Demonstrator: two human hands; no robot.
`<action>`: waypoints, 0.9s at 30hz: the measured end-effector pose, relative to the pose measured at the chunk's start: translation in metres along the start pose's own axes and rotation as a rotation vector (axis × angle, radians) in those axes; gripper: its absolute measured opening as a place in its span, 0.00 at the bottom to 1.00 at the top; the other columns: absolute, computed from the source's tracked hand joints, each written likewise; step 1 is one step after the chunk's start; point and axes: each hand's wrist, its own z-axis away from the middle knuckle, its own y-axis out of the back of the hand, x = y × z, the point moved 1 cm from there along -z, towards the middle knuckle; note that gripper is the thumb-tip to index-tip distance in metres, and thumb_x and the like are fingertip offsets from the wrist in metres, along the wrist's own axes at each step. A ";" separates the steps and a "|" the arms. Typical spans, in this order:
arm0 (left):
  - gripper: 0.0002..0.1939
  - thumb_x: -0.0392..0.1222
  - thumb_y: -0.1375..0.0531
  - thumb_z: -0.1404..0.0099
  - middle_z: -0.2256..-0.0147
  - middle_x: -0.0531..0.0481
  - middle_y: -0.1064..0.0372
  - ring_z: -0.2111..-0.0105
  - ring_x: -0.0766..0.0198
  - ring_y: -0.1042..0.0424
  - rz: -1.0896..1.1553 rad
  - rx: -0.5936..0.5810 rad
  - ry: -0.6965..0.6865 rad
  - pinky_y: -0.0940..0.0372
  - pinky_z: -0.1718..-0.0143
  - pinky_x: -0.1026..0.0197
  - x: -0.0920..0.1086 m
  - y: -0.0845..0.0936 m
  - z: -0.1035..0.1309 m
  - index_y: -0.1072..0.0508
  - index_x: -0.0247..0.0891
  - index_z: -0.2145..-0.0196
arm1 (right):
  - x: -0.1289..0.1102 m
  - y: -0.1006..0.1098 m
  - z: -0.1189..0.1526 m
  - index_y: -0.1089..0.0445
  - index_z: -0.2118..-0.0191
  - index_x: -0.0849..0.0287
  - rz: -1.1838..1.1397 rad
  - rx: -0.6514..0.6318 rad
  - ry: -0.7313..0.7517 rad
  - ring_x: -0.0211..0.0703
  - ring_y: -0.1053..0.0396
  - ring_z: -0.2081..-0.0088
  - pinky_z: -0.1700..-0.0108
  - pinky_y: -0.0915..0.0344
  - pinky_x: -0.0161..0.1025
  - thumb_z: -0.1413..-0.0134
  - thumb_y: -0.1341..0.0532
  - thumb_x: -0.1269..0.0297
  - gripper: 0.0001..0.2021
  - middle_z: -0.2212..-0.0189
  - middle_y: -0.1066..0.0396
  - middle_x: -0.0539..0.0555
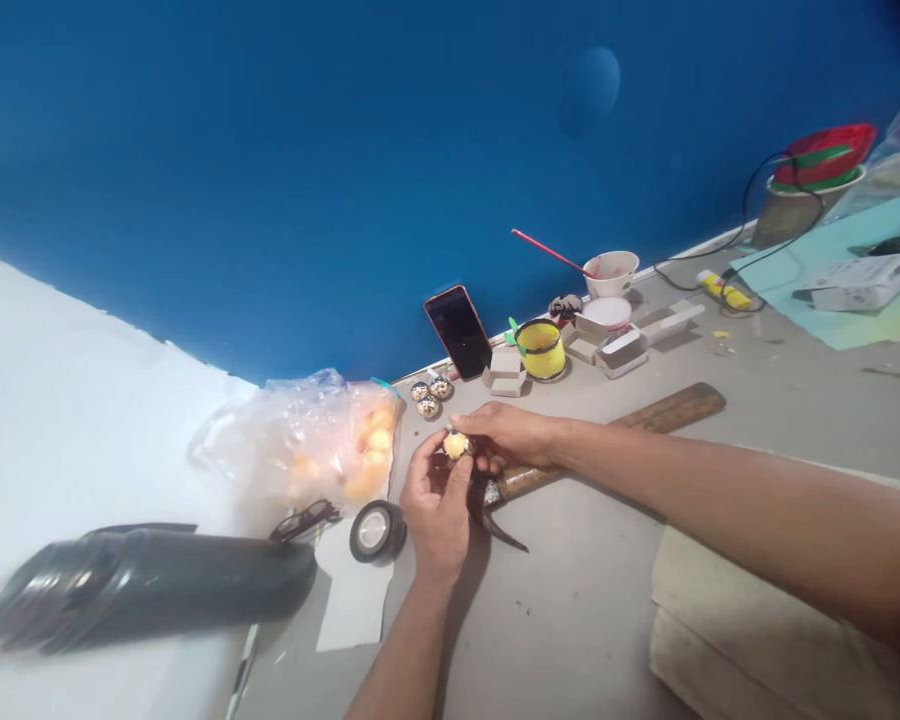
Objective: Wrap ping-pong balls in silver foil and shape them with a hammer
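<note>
The left fingers (417,462) and thumb are closed around a small ball (457,446), its pale yellow face turned up. The right hand (511,434) grips the same ball from the other side, thumb at its top edge – so both hands share it, raised over the table (570,630). Just beside them lies a hammer (679,408), claw near the left wrist, the right forearm crossing its wooden handle. Beyond the fingertips sit three shiny balls (428,407), close together; behind these a phone (461,335) leans on the blue wall (307,180). To its right stand a small box (505,380) and a yellow cup (543,358). Left of the hands are a tape roll (375,531), glasses (304,522) and a clear bag (300,425) – orange things show inside. A folded cloth (712,600) lies under the right forearm.
</note>
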 end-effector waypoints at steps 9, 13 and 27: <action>0.21 0.48 0.30 0.39 0.55 0.43 0.21 0.59 0.57 0.21 -0.003 0.013 -0.021 0.26 0.55 0.56 0.000 0.001 -0.002 0.22 0.38 0.50 | 0.005 -0.004 0.001 0.26 0.72 0.66 -0.071 0.045 0.057 0.30 0.36 0.83 0.80 0.38 0.25 0.33 0.36 0.53 0.21 0.83 0.31 0.51; 0.21 0.48 0.31 0.38 0.54 0.43 0.21 0.58 0.58 0.22 -0.040 0.018 -0.033 0.27 0.55 0.56 -0.003 0.002 -0.001 0.22 0.39 0.49 | 0.005 -0.003 0.002 0.27 0.73 0.67 -0.047 0.046 0.059 0.29 0.36 0.83 0.79 0.39 0.25 0.32 0.38 0.53 0.22 0.83 0.30 0.52; 0.20 0.51 0.30 0.39 0.61 0.46 0.24 0.63 0.61 0.24 -0.033 0.080 -0.066 0.28 0.59 0.59 0.006 0.000 -0.001 0.23 0.38 0.53 | 0.003 -0.005 -0.001 0.27 0.71 0.64 -0.002 0.046 0.010 0.34 0.33 0.81 0.81 0.38 0.27 0.28 0.45 0.47 0.27 0.83 0.32 0.51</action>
